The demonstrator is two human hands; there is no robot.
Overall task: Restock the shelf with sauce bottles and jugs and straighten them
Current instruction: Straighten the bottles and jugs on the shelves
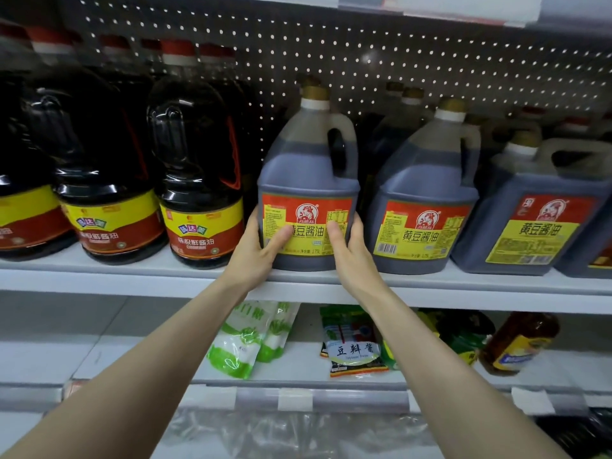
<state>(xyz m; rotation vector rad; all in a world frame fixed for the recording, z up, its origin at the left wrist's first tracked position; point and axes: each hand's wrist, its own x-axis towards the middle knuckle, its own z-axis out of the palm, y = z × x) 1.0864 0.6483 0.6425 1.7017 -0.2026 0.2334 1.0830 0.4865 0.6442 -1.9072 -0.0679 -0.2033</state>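
A grey soy sauce jug (308, 160) with a gold cap and a red-and-yellow label stands upright at the front edge of the white shelf (132, 276). My left hand (256, 250) grips its lower left side, thumb across the label. My right hand (349, 251) grips the lower right side, thumb on the label too. Two matching jugs, one (427, 180) close beside it and one (536, 210) turned at an angle, stand to the right. Dark round sauce bottles (195, 154) with red caps fill the shelf's left part.
More jugs stand behind the front row against the perforated back panel (364, 44). On the lower shelf (298, 376) lie green-and-white pouches (245, 339), a bean paste packet (354, 346) and a brown bottle (520, 342) on its side. Another shelf runs overhead.
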